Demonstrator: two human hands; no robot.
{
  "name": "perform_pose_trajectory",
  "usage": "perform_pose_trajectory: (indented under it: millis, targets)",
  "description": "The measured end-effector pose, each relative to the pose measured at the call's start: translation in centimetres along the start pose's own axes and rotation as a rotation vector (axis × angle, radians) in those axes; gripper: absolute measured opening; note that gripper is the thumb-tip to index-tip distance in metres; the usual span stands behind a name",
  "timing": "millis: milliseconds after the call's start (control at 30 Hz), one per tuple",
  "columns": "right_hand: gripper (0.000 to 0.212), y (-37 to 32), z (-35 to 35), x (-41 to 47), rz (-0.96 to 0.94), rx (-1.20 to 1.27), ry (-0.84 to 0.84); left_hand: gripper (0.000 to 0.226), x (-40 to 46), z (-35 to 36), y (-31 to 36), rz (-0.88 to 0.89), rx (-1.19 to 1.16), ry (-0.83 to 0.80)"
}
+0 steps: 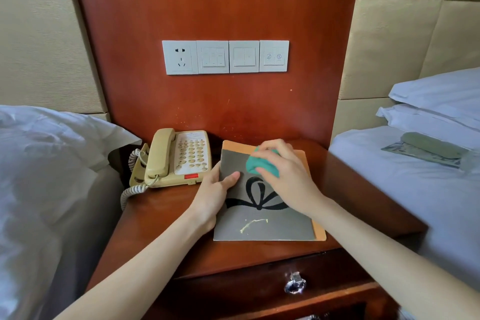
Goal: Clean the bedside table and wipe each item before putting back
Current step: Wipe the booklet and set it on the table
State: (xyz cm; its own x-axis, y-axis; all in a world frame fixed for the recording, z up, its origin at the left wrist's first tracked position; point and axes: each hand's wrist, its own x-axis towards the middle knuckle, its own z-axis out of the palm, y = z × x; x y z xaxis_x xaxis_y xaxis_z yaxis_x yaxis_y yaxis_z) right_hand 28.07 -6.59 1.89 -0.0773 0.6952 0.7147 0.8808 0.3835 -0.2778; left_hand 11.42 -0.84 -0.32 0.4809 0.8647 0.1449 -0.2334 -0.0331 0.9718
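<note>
Padded beige wall panels flank a tall reddish wood backboard (215,8), with a bed on either side: rumpled white bedding on the left bed (39,176), and on the right bed (415,189) stacked pillows (441,101) plus a grey-green roll (432,147) lying on a flat packet. Between the beds stands the wooden counter (166,231), its drawer front below carrying a shiny metal pull (294,282). On the backboard a row of white wall plates (225,57) holds a socket and switches.

On the counter's right half lies a grey folder (259,223) with a black bow design and an orange border along its back and right edges; a pale yellowish smear marks its near part. A beige corded telephone (179,158) sits at the counter's back left, just beside the folder, its coiled cord hanging off the left edge.

Of the hands, the left hand (213,195) grips the folder's left edge, thumb on top. The right hand (283,176) is curled round a teal cloth (257,162), pressing it onto the folder's far part.
</note>
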Motion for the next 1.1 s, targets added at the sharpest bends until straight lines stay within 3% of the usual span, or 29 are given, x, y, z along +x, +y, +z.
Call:
perform_pose_trajectory:
  millis: [200, 367, 500, 633, 800, 1000, 1100]
  targets:
    - [0.027, 1.1, -1.1, 0.4, -0.112, -0.003, -0.160, 0.027, -0.1, -0.5, -0.2, 0.181, 0.018, 0.001]
    - [0.027, 3.7, -3.8, -2.7, 0.079, -0.056, -0.197, 0.029, 0.3, -0.8, -0.4, 0.213, -0.028, 0.053]
    - [0.022, 4.6, -4.8, -2.4, 0.203, -0.107, -0.055, 0.030, 0.4, -0.6, -0.4, 0.235, -0.011, 0.045]
    - [0.022, 1.5, -2.9, 0.1, 0.115, -0.088, 0.086, 0.029, -0.2, 0.3, -0.4, 0.256, 0.033, -0.029]
    - [0.028, -1.2, -0.2, 0.8, -0.051, -0.057, -0.009, 0.031, -1.0, 0.1, 0.0, 0.312, 0.034, 0.003]
    - [0.019, 2.2, -2.7, -0.1, 0.229, -0.070, 0.050, 0.028, -1.0, -0.3, 0.4, 0.251, -0.025, 0.040]
    - [0.020, 1.3, -2.1, 0.3, 0.203, -0.088, 0.105, 0.026, -0.8, 0.5, 0.2, 0.225, 0.003, 0.006]
